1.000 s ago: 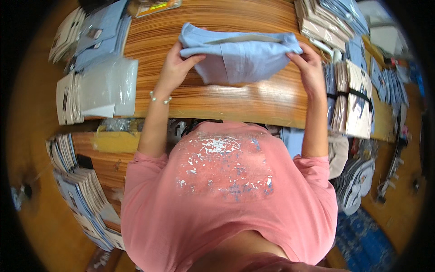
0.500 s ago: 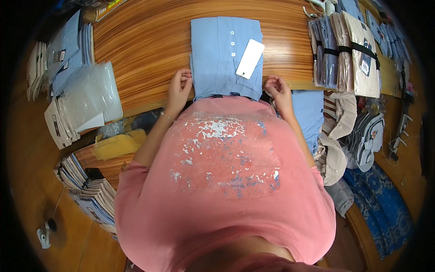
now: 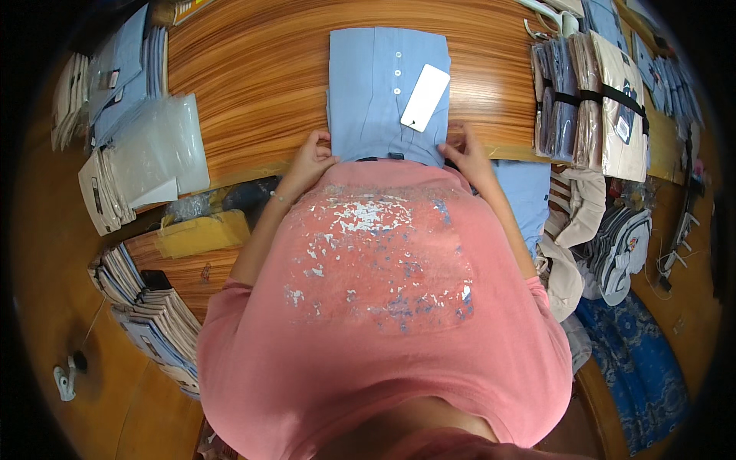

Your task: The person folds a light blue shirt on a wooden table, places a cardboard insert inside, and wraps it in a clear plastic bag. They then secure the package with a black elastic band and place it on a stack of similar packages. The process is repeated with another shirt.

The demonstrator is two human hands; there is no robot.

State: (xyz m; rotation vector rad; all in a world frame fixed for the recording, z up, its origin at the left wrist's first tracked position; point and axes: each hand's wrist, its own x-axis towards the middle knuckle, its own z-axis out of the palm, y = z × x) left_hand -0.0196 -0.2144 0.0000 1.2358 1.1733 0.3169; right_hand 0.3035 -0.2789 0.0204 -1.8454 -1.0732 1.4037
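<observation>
A folded light-blue button-up shirt (image 3: 364,100) lies on the wood-grain table in front of me, its lower end against my pink top. Small white buttons run down its middle, and a blank white hang tag (image 3: 425,98) rests slantwise on its right half. At the shirt's lower left edge, my left hand (image 3: 313,159) has its fingers curled in with the thumb on the fabric. My right hand (image 3: 468,156) is bent around the lower right edge, thumb on the cloth and fingers beside it. What the fingertips hold beneath the edges is partly hidden.
Clear plastic bags (image 3: 157,146) and packed garments lie at the left. Bundles of bagged shirts (image 3: 590,100) tied with black bands stand at the right. Below the table's right edge are more blue cloth (image 3: 521,203) and beige pieces (image 3: 583,207). A garment stack (image 3: 165,330) sits lower left.
Both hands have closed in on the shirt's lower side edges; half a second ago they were beside it with fingers curled. The view has shifted slightly; the shirt and tag look unchanged.
</observation>
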